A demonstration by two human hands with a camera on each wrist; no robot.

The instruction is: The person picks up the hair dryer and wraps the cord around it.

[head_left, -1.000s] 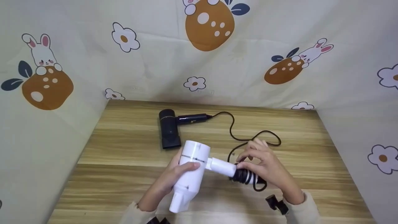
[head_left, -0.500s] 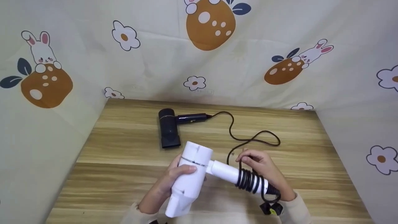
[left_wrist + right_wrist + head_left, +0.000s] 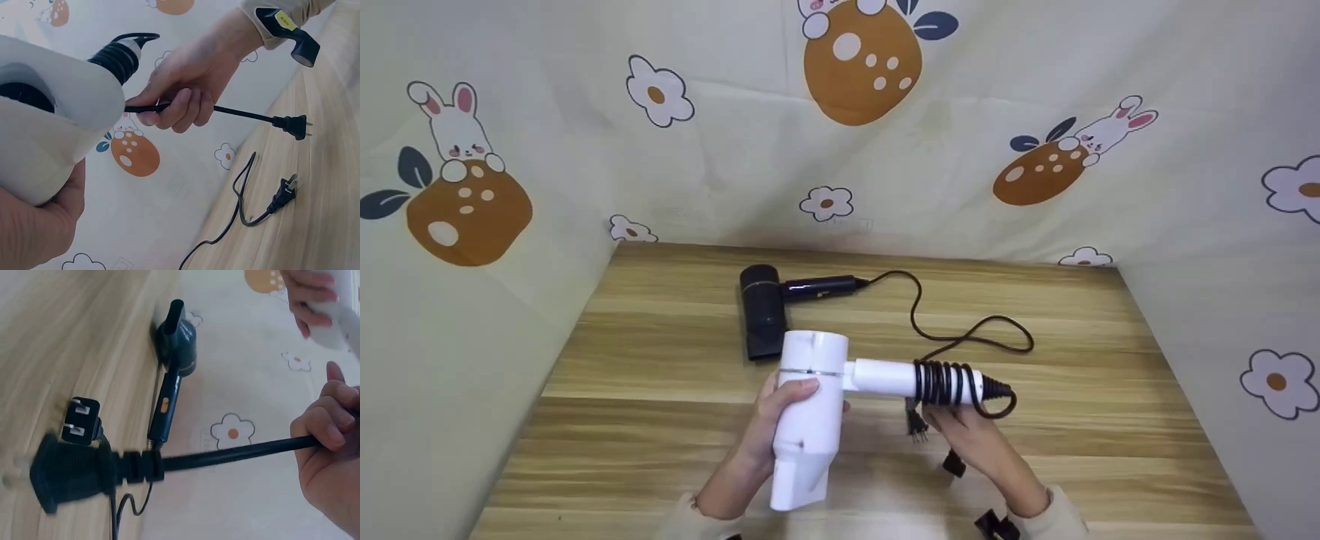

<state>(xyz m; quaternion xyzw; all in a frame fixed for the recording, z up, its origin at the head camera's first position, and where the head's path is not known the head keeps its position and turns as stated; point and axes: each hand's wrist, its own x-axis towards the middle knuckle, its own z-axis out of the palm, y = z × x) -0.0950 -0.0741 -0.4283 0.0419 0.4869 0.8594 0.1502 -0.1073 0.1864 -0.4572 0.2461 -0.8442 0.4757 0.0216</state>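
Note:
My left hand (image 3: 765,420) holds the barrel of a white hair dryer (image 3: 810,420) above the table, thumb on its near side. Black cord (image 3: 937,382) is coiled several times round the dryer's handle. Below that handle, my right hand (image 3: 979,446) grips the cord's free end, as the left wrist view shows with fingers (image 3: 183,109) curled round it. From this hand the cord runs out to a two-pin plug (image 3: 73,472), hanging free in the air. In the head view the handle hides part of my right fingers.
A black hair dryer (image 3: 763,311) lies on the wooden table (image 3: 645,435) behind the white one. Its cord (image 3: 997,319) loops to the right and passes behind the white handle. Its plug (image 3: 284,194) rests on the table. Patterned cloth (image 3: 735,150) surrounds the table.
The right hand has moved from winding cord above the handle to underneath it, gripping the free end. The white hair dryer's handle has swung up to nearly level; the left hand keeps its hold.

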